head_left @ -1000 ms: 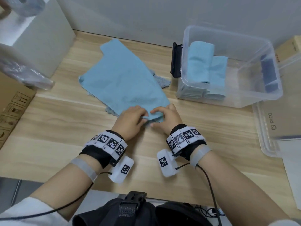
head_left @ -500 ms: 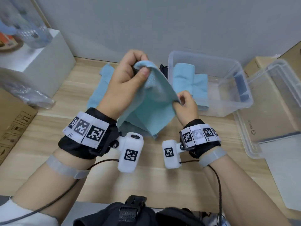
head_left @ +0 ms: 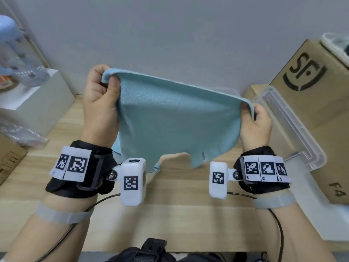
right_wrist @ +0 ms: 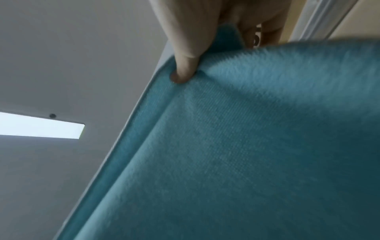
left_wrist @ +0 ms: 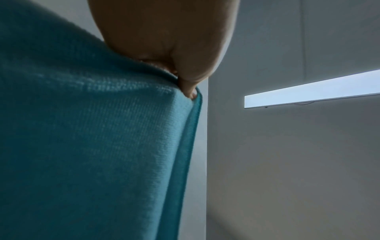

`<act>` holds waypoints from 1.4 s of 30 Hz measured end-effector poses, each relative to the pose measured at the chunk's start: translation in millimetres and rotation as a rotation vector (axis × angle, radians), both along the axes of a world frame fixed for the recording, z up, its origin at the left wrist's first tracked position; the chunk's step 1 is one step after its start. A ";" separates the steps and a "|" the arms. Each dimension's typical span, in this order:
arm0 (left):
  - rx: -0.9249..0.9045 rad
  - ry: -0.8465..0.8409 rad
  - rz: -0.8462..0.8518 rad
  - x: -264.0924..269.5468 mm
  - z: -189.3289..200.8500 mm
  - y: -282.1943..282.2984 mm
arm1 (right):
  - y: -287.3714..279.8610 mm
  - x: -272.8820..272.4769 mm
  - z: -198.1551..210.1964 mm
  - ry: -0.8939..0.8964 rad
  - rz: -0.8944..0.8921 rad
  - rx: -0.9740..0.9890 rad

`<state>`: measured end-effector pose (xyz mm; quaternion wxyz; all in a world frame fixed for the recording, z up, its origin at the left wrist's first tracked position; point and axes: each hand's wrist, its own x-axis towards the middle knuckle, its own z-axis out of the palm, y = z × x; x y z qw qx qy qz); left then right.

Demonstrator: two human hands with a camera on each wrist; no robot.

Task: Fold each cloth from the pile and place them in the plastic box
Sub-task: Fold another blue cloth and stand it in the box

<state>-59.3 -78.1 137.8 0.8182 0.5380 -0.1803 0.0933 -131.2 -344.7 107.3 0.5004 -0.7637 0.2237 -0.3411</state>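
The cloth is matt, finely ribbed terry, the table smooth pale wood grain, the lid clear glossy plastic, the box plain cardboard.

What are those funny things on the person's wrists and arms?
Each wrist wears a black strap with white tags printed in black square patterns: left, right. A small white boxy camera hangs from each strap, left and right, also tagged. A grey band circles each forearm, and thin black cables trail back. White sleeves peek in at the bottom corners.
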 end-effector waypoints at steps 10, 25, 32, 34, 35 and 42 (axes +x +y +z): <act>0.350 0.351 -0.081 -33.1 -21.3 -18.3 | -9.9 -46.5 9.0 0.070 0.114 0.030; 0.567 0.270 0.200 6.9 -71.7 -27.7 | -54.6 -23.3 -20.1 0.226 0.109 0.065; 0.679 0.309 0.143 27.7 -123.8 -29.2 | -81.8 -7.8 -83.0 0.363 0.043 -0.021; 0.699 0.343 0.123 23.2 -138.8 -24.6 | -85.0 -15.5 -97.9 0.389 0.035 0.017; 0.730 0.356 0.121 19.2 -147.4 -21.6 | -86.3 -21.2 -106.7 0.409 0.033 0.035; 0.781 0.485 0.070 -15.6 -188.4 -4.0 | -77.0 -63.7 -156.8 0.530 -0.003 0.194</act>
